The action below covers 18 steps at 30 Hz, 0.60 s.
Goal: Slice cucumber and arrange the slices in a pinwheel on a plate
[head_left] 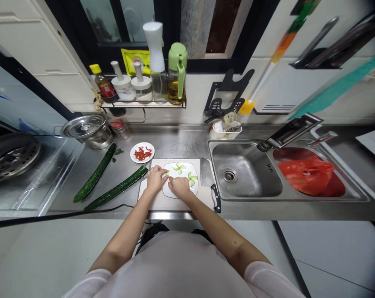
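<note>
Left hand (155, 179) and right hand (179, 186) pinching a cucumber slice (168, 174) between them — over white plate (187, 182) (cleaver (207, 174) beside).

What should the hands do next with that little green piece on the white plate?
Probably set it down as a third cluster. Both hands pinch a small cucumber piece at the plate's left edge, and two leaf-like clusters already lie further right.
</note>
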### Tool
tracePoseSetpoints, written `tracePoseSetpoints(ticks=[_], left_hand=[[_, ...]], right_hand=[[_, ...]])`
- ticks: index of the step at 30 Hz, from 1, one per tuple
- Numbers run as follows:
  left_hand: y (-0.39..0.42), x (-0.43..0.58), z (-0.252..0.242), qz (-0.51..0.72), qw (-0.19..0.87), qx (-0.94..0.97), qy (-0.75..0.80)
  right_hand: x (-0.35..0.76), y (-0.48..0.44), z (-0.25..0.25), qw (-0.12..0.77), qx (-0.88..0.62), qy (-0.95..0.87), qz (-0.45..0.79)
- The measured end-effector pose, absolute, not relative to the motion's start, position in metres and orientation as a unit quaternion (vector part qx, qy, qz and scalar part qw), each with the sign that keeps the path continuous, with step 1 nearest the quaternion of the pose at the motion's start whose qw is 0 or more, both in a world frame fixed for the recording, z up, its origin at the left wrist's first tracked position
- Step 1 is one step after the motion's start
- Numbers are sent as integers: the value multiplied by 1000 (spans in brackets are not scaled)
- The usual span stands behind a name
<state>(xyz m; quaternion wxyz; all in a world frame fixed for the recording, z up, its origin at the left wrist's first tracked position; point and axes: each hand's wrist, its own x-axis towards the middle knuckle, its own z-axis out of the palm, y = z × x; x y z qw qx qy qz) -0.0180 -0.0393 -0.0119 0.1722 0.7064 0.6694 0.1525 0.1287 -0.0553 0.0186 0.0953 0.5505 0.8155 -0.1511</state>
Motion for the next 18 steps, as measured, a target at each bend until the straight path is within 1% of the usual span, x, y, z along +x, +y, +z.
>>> tracePoseSetpoints(ticks=[4, 10, 18], left_hand=[[-38, -18, -12, 164, 183, 695, 675], [-46, -38, -13, 251, 174, 590, 747], [-60, -44, -18, 157, 153, 585, 781]], right_hand=[[130, -56, 21, 93, 552, 815, -149], [139, -52, 26, 67, 576, 799, -158], [153, -54, 34, 67, 599, 777, -181]])
